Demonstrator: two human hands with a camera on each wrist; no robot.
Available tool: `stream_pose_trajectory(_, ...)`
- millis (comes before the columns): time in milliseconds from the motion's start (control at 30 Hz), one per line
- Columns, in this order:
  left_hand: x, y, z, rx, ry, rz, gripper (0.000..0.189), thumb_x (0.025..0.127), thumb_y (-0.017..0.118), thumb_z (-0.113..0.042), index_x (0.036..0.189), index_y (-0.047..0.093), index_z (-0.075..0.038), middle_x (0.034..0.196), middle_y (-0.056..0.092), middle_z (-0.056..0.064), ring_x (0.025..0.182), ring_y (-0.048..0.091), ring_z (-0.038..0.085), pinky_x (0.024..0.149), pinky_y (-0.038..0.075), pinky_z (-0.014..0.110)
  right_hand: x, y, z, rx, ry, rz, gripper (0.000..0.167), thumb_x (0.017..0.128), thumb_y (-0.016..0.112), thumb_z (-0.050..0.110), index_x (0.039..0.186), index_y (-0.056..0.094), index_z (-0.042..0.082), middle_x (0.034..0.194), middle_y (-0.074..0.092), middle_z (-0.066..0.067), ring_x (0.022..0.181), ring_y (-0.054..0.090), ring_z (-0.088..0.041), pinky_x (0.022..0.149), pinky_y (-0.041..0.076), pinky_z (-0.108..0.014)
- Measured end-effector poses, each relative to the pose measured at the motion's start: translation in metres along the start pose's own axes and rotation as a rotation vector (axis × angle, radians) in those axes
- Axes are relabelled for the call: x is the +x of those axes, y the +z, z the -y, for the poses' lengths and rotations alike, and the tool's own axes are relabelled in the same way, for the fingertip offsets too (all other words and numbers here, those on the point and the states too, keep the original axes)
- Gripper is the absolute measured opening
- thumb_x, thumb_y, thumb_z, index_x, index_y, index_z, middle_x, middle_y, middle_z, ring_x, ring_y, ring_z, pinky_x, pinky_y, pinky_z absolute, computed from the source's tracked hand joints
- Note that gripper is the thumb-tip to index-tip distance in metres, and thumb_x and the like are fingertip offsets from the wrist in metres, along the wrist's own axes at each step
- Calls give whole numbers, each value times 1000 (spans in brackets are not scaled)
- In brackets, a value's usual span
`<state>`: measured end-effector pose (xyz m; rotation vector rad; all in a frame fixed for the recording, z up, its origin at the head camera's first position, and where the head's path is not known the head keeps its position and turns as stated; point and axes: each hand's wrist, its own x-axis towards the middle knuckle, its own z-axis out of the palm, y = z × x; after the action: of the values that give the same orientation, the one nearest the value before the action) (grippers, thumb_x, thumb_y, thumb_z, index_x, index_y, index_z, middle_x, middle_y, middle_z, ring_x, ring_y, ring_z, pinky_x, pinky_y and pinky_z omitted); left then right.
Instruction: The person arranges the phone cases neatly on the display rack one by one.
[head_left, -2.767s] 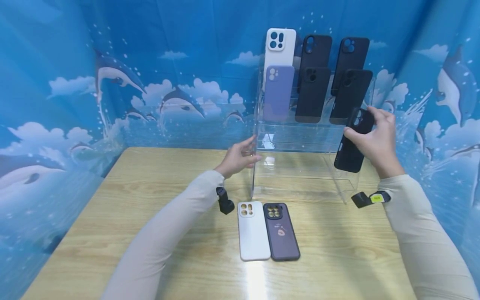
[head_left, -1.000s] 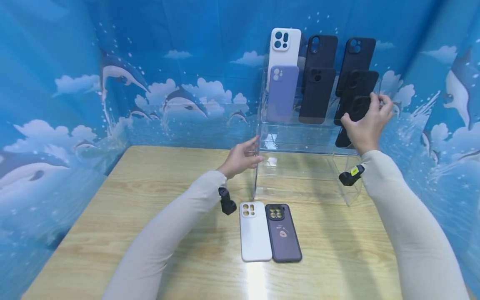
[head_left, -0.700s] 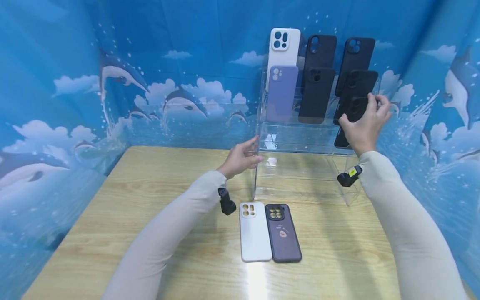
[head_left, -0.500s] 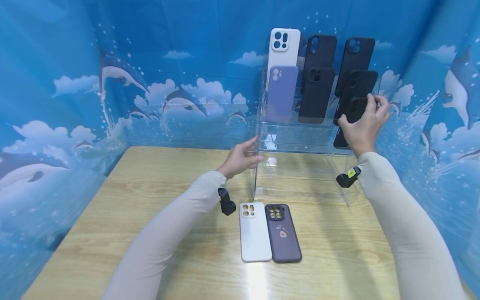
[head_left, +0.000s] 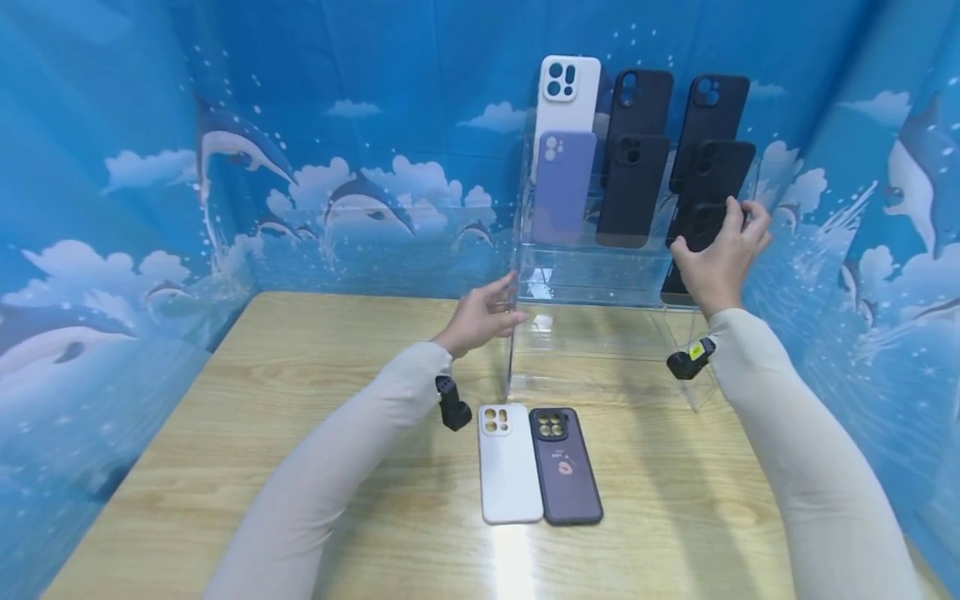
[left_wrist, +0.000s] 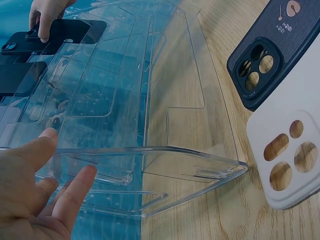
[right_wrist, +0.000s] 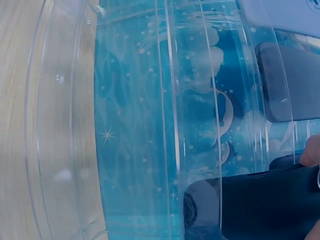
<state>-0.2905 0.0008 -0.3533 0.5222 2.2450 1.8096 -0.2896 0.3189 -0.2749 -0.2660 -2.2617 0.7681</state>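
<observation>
At the right end of the clear display stand (head_left: pixel 577 271), my right hand (head_left: pixel 720 258) pinches a black phone case (head_left: pixel 677 279) by its long sides. This case leans against another black phone case (head_left: pixel 720 167) on the tier above. In the right wrist view, the lower end of the held case (right_wrist: pixel 202 202) shows through a clear lip; only fingertips (right_wrist: pixel 311 152) of that hand are visible. My left hand (head_left: pixel 480 318) holds the stand's left side panel. The left wrist view shows the thumb (left_wrist: pixel 42 147) across the panel's edge, the fingers on its outer face.
On the upper tiers stand a white case (head_left: pixel 562 100), a purple case (head_left: pixel 564 185) and several black cases. A pale case (head_left: pixel 512 475) and a dark printed case (head_left: pixel 567 487) lie side by side on the wooden table (head_left: pixel 360 517). A dolphin curtain (head_left: pixel 420 100) hangs behind.
My right hand brought the black phone case leftward and up to the stand, then lowered slightly with it over the last second. The left hand stayed at the panel.
</observation>
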Motion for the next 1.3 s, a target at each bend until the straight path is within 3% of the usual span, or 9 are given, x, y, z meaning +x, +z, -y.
stream_pose_trajectory(333, 0, 0, 0, 10, 2, 0, 77, 87, 69, -9, 150, 29, -31, 151, 38, 9, 127, 51, 29, 78, 60, 26, -2, 2, 5, -18, -28, 9, 75, 91, 60, 32, 153, 21, 16, 150, 15, -5, 132, 15, -27, 113, 29, -44)
stream_pose_trajectory(600, 0, 0, 0, 6, 1, -6, 77, 87, 70, -9, 150, 30, -31, 151, 38, 9, 127, 51, 29, 77, 60, 26, -3, 5, 2, -8, -21, 14, 75, 94, 56, 36, 155, 15, 19, 154, 10, -2, 137, 11, -23, 117, 25, -42)
stream_pose_trajectory(933, 0, 0, 1, 8, 7, -1, 77, 88, 69, -9, 150, 30, -30, 151, 38, 9, 127, 51, 28, 77, 60, 25, -11, -1, 4, 22, -52, 1, 73, 93, 58, 37, 153, 21, 20, 156, 9, -1, 142, 4, -20, 119, 22, -41)
stream_pose_trajectory(1133, 0, 0, 1, 13, 6, -1, 76, 88, 69, -9, 150, 30, -31, 151, 38, 8, 127, 51, 28, 77, 60, 26, -29, -9, 13, 60, -111, 26, 71, 92, 61, 31, 151, 26, 14, 152, 14, -8, 138, 10, -24, 117, 23, -47)
stream_pose_trajectory(1300, 1, 0, 0, 15, 4, 0, 76, 88, 68, -8, 150, 29, -30, 151, 38, 8, 127, 51, 28, 77, 60, 25, -59, -18, 24, 89, -114, 156, 74, 90, 64, 32, 150, 27, 10, 152, 16, -15, 135, 15, -34, 110, 24, -58)
